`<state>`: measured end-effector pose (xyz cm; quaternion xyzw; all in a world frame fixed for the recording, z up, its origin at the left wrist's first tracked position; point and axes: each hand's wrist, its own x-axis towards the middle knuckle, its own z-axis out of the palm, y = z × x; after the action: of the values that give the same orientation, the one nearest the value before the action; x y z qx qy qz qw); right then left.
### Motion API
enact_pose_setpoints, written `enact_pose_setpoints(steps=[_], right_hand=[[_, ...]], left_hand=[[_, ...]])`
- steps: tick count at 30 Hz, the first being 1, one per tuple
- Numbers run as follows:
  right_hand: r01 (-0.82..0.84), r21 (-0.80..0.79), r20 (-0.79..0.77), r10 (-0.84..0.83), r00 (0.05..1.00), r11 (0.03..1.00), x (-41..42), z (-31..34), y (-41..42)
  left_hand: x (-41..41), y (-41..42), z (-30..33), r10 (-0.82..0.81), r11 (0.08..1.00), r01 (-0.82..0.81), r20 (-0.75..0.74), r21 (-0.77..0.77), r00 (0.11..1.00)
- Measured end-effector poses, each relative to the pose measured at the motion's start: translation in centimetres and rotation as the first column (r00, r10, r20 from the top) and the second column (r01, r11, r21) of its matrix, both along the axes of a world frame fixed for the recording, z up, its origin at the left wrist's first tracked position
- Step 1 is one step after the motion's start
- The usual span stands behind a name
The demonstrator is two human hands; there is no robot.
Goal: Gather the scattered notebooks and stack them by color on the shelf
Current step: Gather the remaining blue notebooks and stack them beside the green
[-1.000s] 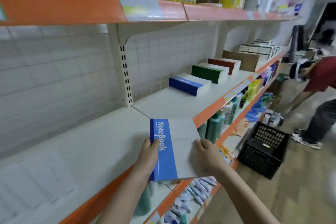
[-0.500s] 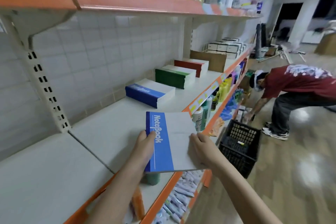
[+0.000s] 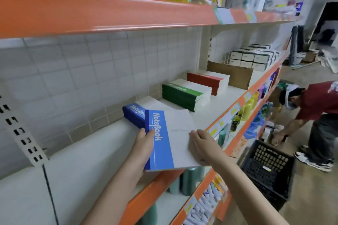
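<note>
We hold the blue notebook [image 3: 165, 139] in both hands, left hand [image 3: 144, 144] gripping its spine edge, right hand [image 3: 200, 145] its white edge, just before the blue stack [image 3: 134, 115] on the shelf [image 3: 91, 151]. Next, we judge, it must slide squarely on top.

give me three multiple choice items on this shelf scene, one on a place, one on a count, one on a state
1. Where is the green stack?
A. between the blue stack and the red stack
B. on the top shelf
C. in the black crate

2. How many colour stacks stand on the shelf?
A. one
B. three
C. five

3. How is the held notebook carried?
A. left hand alone
B. lying flat on the floor
C. both hands, the right hand on its white side

Key: A, it sits between them; B, blue, green, red; C, a hand grips each edge.
</note>
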<state>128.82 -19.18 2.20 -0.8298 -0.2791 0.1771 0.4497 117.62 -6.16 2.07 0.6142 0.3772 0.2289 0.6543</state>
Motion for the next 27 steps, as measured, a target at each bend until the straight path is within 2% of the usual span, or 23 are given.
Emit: enact_pose_setpoints(steps=[9, 14, 20, 23, 27], right_hand=[[-0.224, 0.02, 0.005, 0.224, 0.975, 0.974, 6.5, -0.3, 7.1], [-0.357, 0.017, -0.067, 0.357, 0.932, 0.934, 10.2, -0.1, 9.9], [-0.462, 0.011, -0.061, 0.462, 0.885, 0.887, 14.3, -0.1, 12.0], [-0.493, -0.045, 0.05, 0.495, 0.867, 0.869, 15.7, -0.4, 12.8], [-0.507, -0.095, 0.188, 0.516, 0.836, 0.857, 17.0, -0.9, 13.8]], left_hand=[[2.5, 2.8, 0.3, 0.229, 0.973, -0.228, 0.024, -0.037, 0.973], [4.7, 3.2, 1.0, 0.368, 0.927, -0.365, 0.021, -0.092, 0.93], [7.3, 3.5, 0.7, 0.456, 0.89, -0.454, -0.085, 0.047, 0.886], [8.4, 3.6, 0.1, 0.504, 0.86, -0.494, -0.067, 0.124, 0.861], [9.3, 4.1, -1.2, 0.597, 0.771, -0.528, -0.117, 0.357, 0.793]])
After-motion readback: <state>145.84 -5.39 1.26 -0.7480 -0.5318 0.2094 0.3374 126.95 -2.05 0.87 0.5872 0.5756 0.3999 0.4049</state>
